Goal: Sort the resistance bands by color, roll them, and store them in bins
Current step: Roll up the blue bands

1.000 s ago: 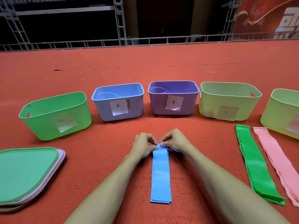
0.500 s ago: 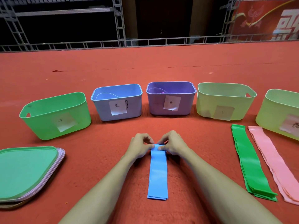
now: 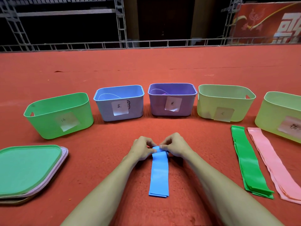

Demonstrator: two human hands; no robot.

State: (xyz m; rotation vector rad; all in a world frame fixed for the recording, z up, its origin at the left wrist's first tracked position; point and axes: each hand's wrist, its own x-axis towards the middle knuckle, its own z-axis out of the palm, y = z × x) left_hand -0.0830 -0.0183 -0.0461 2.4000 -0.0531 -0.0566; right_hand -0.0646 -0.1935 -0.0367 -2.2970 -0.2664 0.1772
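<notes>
A blue resistance band (image 3: 159,175) lies flat on the red carpet in front of me, its far end curled into a small roll. My left hand (image 3: 141,149) and my right hand (image 3: 175,146) pinch that roll from either side. A stack of green bands (image 3: 249,162) and a stack of pink bands (image 3: 273,162) lie flat at the right. Behind stand five labelled bins: green (image 3: 48,126), blue (image 3: 104,110), purple (image 3: 187,106), pale green (image 3: 206,105) and a second pale green one (image 3: 268,115) at the right edge.
Stacked lids, a green lid (image 3: 27,167) on top of a pink one, lie at the near left. Thin bands show inside the blue and purple bins. A metal truss rail (image 3: 146,43) borders the far edge of the carpet.
The roll at the blue band's far end has grown and moved toward me, leaving the flat part shorter. Both hands stay on it.
</notes>
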